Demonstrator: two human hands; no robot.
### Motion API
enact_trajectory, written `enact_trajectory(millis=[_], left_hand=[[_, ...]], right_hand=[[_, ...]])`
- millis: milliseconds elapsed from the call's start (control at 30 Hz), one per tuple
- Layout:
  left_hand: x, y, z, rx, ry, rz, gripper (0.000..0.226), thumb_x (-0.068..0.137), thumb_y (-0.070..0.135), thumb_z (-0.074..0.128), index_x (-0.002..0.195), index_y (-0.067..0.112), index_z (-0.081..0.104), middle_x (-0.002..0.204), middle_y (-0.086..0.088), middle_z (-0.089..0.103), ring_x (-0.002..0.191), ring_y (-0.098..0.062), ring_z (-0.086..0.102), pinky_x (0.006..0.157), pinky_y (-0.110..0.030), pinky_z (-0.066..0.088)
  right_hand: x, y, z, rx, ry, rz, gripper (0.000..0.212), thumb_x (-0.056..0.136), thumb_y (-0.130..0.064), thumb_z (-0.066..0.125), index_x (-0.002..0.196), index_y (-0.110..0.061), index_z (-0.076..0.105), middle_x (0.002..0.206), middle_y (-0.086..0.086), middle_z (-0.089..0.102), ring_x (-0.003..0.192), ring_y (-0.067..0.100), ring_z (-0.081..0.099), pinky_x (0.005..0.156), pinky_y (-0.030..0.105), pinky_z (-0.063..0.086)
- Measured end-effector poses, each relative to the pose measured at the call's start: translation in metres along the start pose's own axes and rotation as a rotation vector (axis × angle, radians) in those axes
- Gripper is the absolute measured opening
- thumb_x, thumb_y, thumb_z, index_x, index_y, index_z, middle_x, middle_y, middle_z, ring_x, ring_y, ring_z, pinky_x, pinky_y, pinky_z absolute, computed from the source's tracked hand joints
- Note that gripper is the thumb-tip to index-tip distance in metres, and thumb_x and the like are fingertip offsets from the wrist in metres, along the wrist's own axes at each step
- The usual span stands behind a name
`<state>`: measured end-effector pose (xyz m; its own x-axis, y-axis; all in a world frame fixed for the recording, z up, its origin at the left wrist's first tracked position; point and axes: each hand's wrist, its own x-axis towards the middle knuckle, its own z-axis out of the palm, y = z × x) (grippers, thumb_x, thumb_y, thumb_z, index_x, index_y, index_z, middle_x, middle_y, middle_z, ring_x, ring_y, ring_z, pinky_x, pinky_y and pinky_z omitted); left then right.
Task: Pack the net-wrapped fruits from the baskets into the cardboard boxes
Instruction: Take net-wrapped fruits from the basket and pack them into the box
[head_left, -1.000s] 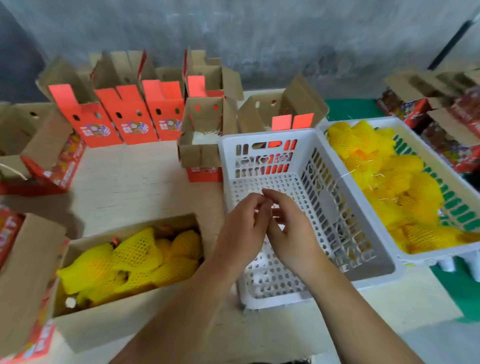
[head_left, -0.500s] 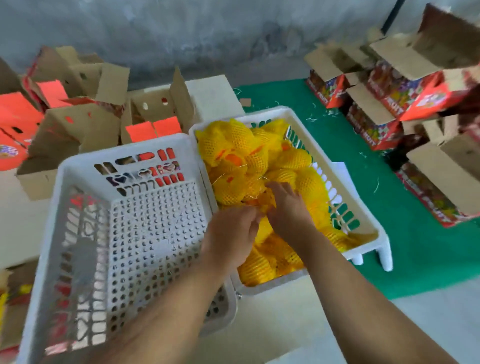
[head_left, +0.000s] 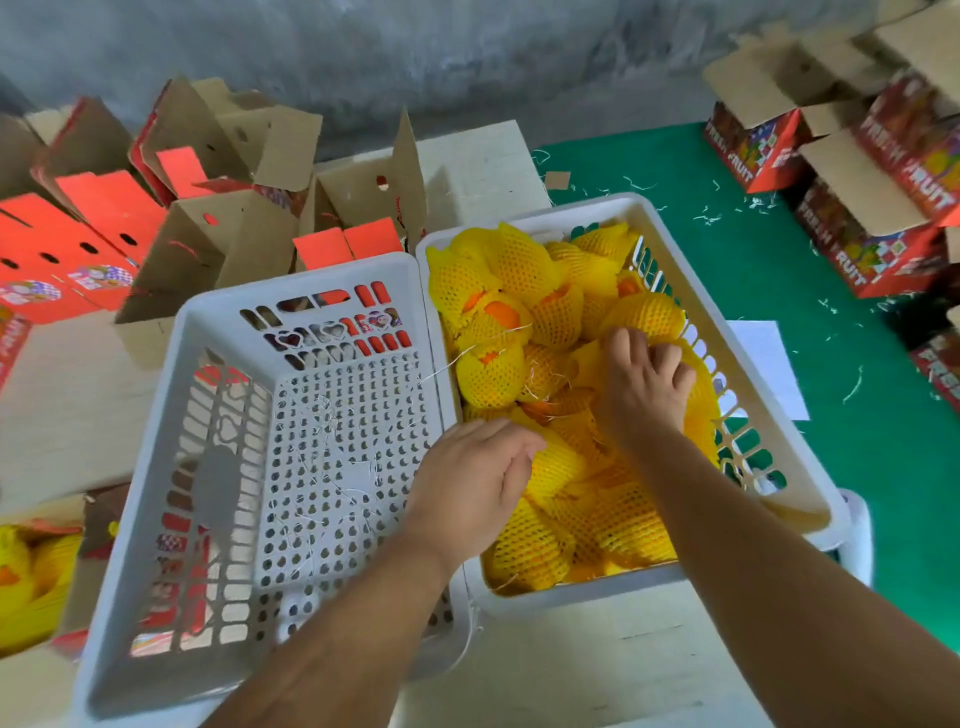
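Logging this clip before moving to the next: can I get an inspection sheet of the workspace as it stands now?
Surface: pale table carrying two white baskets side by side.
Job's things: right basket full of yellow net-wrapped fruits; left basket holds no fruit; partly filled box at the left edge; open cardboard boxes behind.
Clutter: thin white strands in the left basket and on the green floor.
Hands: left hand grips a fruit; right hand curls over another.
Cables: nothing seen.
Surroundings: grey wall; more printed boxes on the floor at right.
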<state>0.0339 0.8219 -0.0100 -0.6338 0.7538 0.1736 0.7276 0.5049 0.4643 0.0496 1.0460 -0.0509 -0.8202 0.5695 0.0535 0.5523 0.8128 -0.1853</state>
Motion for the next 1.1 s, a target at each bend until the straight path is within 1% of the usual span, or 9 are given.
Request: enact_trajectory(millis=[167, 267, 367, 633, 767, 833, 967, 1033, 1100], left_hand=[[-0.005, 0.008, -0.004, -0.194, 0.094, -0.172, 0.045, 0.106, 0.054, 0.043, 0.145, 0.032, 0.047, 0.121, 0.02, 0.059, 0.103, -0.003, 0.06, 0.085, -0.032, 0.055], [-0.01, 0.02, -0.012, -0.733, 0.19, -0.398, 0.063, 0.096, 0.066, 0.052, 0.15, 0.039, 0.038, 0.132, 0.028, 0.058, 0.115, 0.002, 0.062, 0.096, -0.023, 0.052], [-0.022, 0.02, -0.029, -1.207, 0.209, -0.601, 0.067, 0.088, 0.057, 0.066, 0.146, 0.026, 0.053, 0.136, 0.006, 0.067, 0.131, -0.013, 0.06, 0.117, -0.044, 0.042], [-0.116, -0.027, -0.091, -1.448, 0.31, -0.624, 0.044, 0.082, 0.056, 0.077, 0.117, 0.031, 0.074, 0.114, -0.01, 0.072, 0.106, -0.025, 0.057, 0.104, -0.039, 0.047], [-0.171, -0.074, -0.129, -1.364, 0.409, -0.618, 0.048, 0.084, 0.047, 0.078, 0.125, 0.023, 0.071, 0.102, -0.011, 0.074, 0.089, -0.018, 0.068, 0.096, -0.043, 0.048], [-0.2, -0.104, -0.151, -1.33, 0.436, -0.62, 0.05, 0.084, 0.048, 0.075, 0.126, 0.023, 0.07, 0.112, -0.013, 0.075, 0.101, -0.029, 0.071, 0.096, -0.047, 0.053], [-0.262, -0.174, -0.193, -1.161, 0.438, -0.648, 0.042, 0.082, 0.066, 0.065, 0.108, 0.035, 0.072, 0.096, -0.006, 0.077, 0.077, -0.02, 0.073, 0.059, -0.04, 0.058], [-0.288, -0.209, -0.215, -1.135, 0.449, -0.623, 0.039, 0.088, 0.064, 0.059, 0.11, 0.034, 0.071, 0.103, -0.011, 0.075, 0.093, -0.029, 0.073, 0.07, -0.053, 0.057], [-0.309, -0.245, -0.235, -1.068, 0.437, -0.575, 0.028, 0.095, 0.056, 0.057, 0.11, 0.036, 0.07, 0.101, 0.007, 0.076, 0.097, -0.013, 0.071, 0.082, -0.031, 0.057]], right_hand=[[-0.031, -0.012, -0.04, 0.729, 0.045, 0.024, 0.079, 0.072, -0.039, 0.079, 0.138, -0.028, 0.038, 0.132, -0.004, 0.048, 0.126, 0.025, 0.04, 0.105, 0.05, 0.038], [-0.081, -0.04, -0.052, 1.201, -0.018, -0.03, 0.064, 0.08, -0.035, 0.077, 0.137, -0.028, 0.047, 0.128, -0.009, 0.06, 0.12, 0.012, 0.058, 0.099, 0.035, 0.052], [-0.12, -0.08, -0.055, 1.374, -0.081, -0.042, 0.06, 0.085, -0.041, 0.075, 0.139, -0.031, 0.053, 0.126, -0.017, 0.066, 0.119, 0.002, 0.062, 0.092, 0.018, 0.053], [-0.161, -0.167, -0.055, 1.365, -0.318, -0.161, 0.084, 0.074, -0.046, 0.087, 0.148, -0.029, 0.051, 0.137, -0.013, 0.064, 0.124, -0.003, 0.059, 0.093, 0.012, 0.051], [-0.189, -0.233, -0.049, 1.269, -0.372, -0.291, 0.077, 0.079, -0.042, 0.086, 0.147, -0.03, 0.052, 0.126, -0.019, 0.067, 0.115, -0.003, 0.063, 0.092, 0.016, 0.052], [-0.206, -0.276, -0.046, 1.23, -0.367, -0.341, 0.07, 0.08, -0.041, 0.084, 0.142, -0.03, 0.054, 0.118, -0.022, 0.068, 0.107, -0.003, 0.065, 0.086, 0.015, 0.051], [-0.242, -0.377, -0.041, 1.251, -0.357, -0.381, 0.055, 0.081, -0.032, 0.084, 0.13, -0.037, 0.057, 0.108, -0.02, 0.069, 0.093, 0.001, 0.069, 0.073, 0.014, 0.053], [-0.255, -0.427, -0.033, 1.261, -0.385, -0.388, 0.053, 0.077, -0.035, 0.08, 0.123, -0.047, 0.054, 0.104, -0.02, 0.068, 0.084, 0.001, 0.07, 0.064, 0.015, 0.054], [-0.261, -0.472, -0.022, 1.12, -0.371, -0.412, 0.057, 0.076, -0.04, 0.074, 0.127, -0.048, 0.049, 0.112, -0.02, 0.062, 0.088, -0.001, 0.066, 0.066, 0.014, 0.053]])
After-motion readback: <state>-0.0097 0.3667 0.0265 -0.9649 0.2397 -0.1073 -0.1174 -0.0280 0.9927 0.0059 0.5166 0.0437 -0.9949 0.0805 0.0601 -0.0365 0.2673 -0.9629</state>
